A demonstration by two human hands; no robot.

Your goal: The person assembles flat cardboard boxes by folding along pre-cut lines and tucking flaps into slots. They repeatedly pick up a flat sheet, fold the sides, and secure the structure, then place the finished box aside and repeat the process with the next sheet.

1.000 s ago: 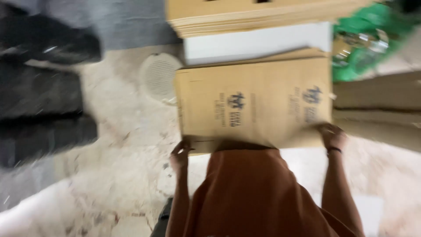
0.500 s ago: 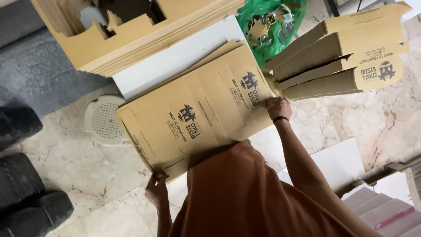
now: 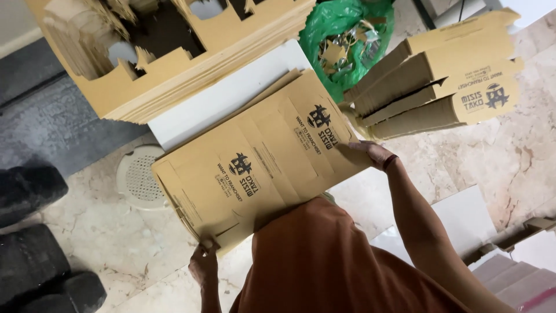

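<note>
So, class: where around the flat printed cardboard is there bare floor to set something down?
Bare marble floor lies between the round white grille and the dark bags, and right of the folded box stack. Around the green bag it is crowded.

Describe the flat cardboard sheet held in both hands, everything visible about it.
The cardboard sheet is a flat, unfolded box blank of tan cardboard, with crease lines, flaps and two dark printed logos with text. It is held tilted over the lap, one end lower left, the other upper right. The left hand grips its lower corner; the right hand lies on its upper right edge. Its far edge overlaps a white board. It looks clean and undamaged.
</note>
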